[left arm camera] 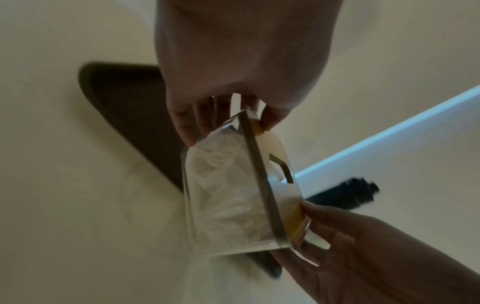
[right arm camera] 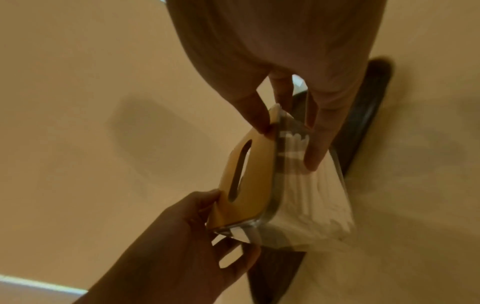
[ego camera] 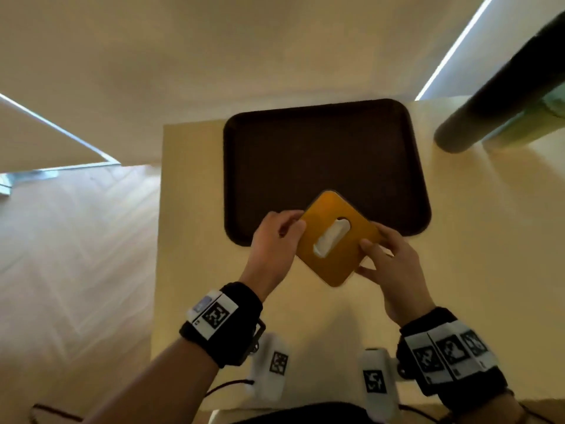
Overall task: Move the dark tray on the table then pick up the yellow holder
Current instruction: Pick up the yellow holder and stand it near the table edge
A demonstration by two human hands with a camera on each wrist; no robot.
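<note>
The yellow holder [ego camera: 334, 240], white tissue [ego camera: 331, 240] showing in its slot, is held clear above the near edge of the dark tray [ego camera: 318, 157] on the pale table [ego camera: 189, 209], gripped at opposite corners by left hand [ego camera: 272, 240] and right hand [ego camera: 394, 270].

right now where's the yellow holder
In the head view the holder is held between the left hand and right hand, over the near edge of the tray.
</note>
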